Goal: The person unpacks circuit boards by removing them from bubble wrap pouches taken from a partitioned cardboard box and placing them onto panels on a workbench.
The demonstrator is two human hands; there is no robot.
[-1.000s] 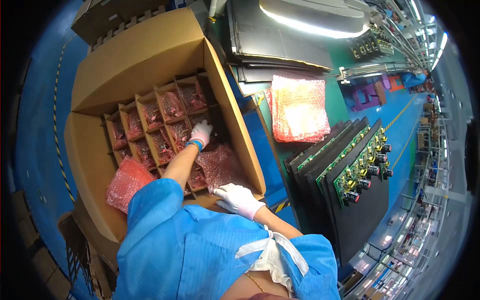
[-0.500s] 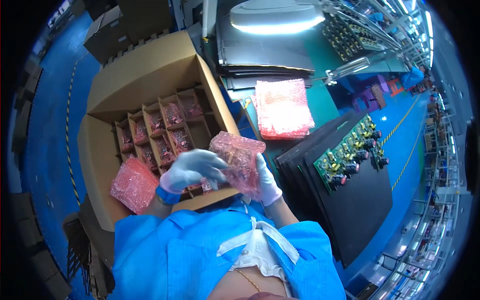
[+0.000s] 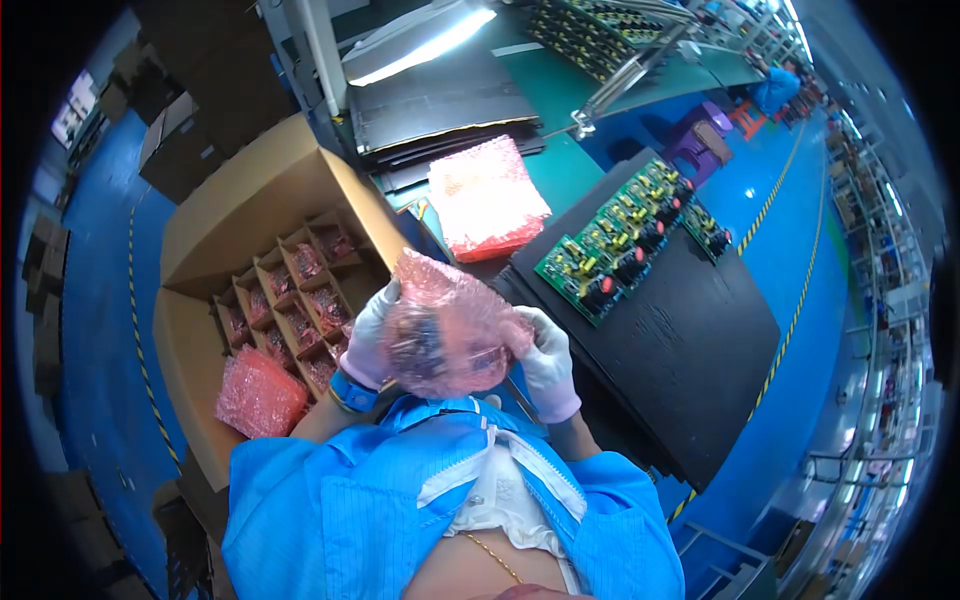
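Both my gloved hands hold one pink bubble-wrap bag [image 3: 445,335] with a dark board inside, raised in front of my chest. My left hand [image 3: 368,340] grips its left edge and my right hand [image 3: 548,362] grips its right edge. Behind the bag, to the left, stands an open cardboard box [image 3: 240,200] with a divider grid; several cells hold pink-wrapped boards [image 3: 300,300]. A loose pink bag [image 3: 260,392] lies in the box's near part.
A stack of empty pink bubble bags [image 3: 485,197] lies on the green bench. Green circuit boards [image 3: 615,240] sit in a row on black sheets [image 3: 690,350] to the right. A lamp [image 3: 420,40] hangs above. Blue floor with yellow lines surrounds the bench.
My left hand came out of the box cell and joined my right hand on the bagged board, which both lifted from the box edge toward my chest. My view swung right toward the bench.
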